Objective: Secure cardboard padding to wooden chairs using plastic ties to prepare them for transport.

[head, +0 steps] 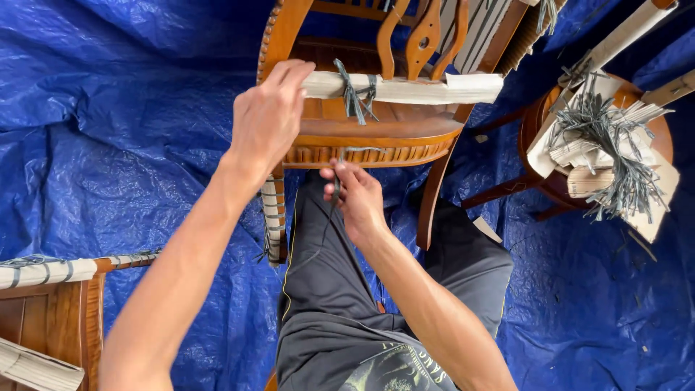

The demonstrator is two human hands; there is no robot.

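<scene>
Chair: wooden chair (376,134) with carved seat rail, standing on the blue tarpaulin (123,123) directly ahead of the person's knees; one front leg (274,217) is already banded in pale padding and grey ties.
Padding strip: long pale folded strip (427,88) lying across the seat from its left edge to its right edge, cinched near the middle by a knotted grey tie (355,93).
Risk, large: judged likely that the strip slides or rotates off the seat if the left hand eases its pressure, since only one tie holds it and the right end overhangs unsupported.
Risk, medium: the chair could tip or scoot on the slick tarpaulin if the cord is hauled hard toward the body.
Risk, small: the thin cord may slip through the fingertips or snap under a sharp pull; the carved rail could be scuffed where it rubs.
Left hand: left hand (269,119) closed over the left end of the strip, fingers curled on top, pressing it to the chair's corner.
Right hand: right hand (356,197) below the front rail, thumb and fingers pinched on a grey cord (339,174) that runs up to the rail; remaining fingers loosely curled.
Surroundings: round stool (655,127) at right carries spare strips and a bundle of loose grey ties (615,145); another wrapped furniture piece (43,318) sits at lower left.
</scene>
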